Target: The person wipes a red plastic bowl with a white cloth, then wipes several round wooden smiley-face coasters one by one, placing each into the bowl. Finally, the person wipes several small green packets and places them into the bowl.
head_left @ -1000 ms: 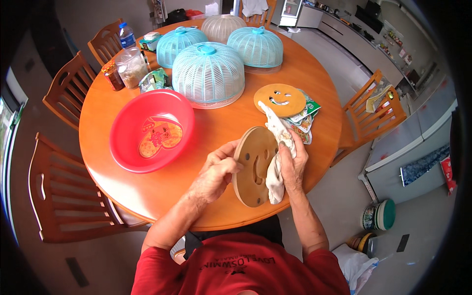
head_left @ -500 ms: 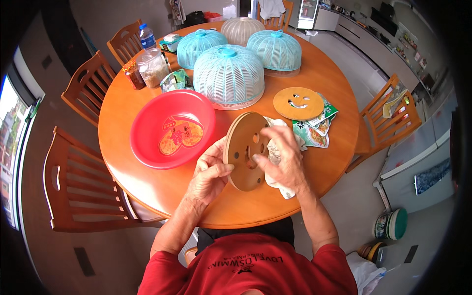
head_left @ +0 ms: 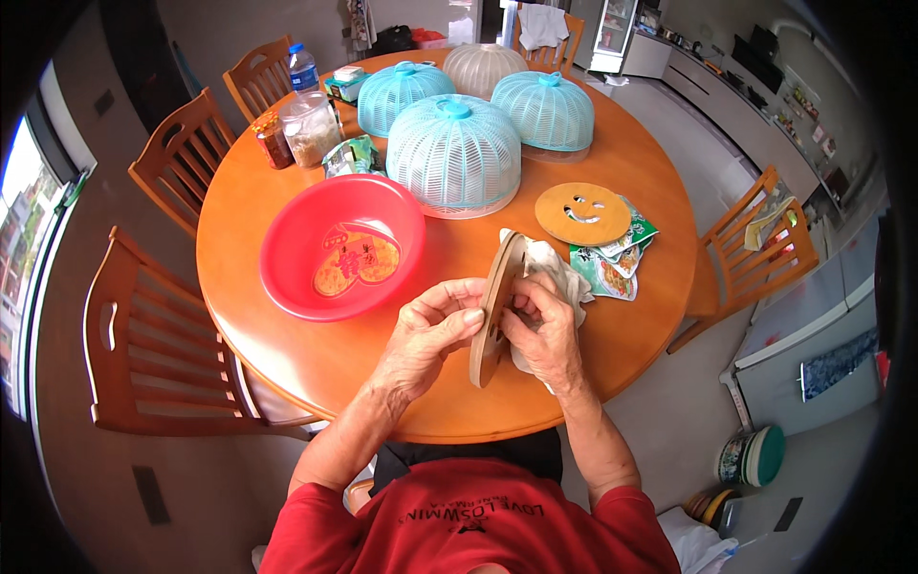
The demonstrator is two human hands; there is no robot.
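A round wooden trivet with cut-out holes stands nearly edge-on to me above the near part of the table. My left hand grips it from the left, thumb and fingers closed on its rim and back. On the other side, my right hand has its fingers bent together against the trivet's face, by the holes; what the fingertips pinch is hidden. A crumpled pale cloth lies behind and under my right hand. Farther right, a second wooden trivet with a smiling face rests partly on green food packets.
A red plastic basin stands left on the round wooden table. Blue mesh food covers, a clear jar, a jar with red contents and a water bottle stand beyond. Wooden chairs surround the table.
The trivet has turned from showing its face to nearly edge-on. My right hand's fingers have closed in against its face. My left hand has shifted right with it.
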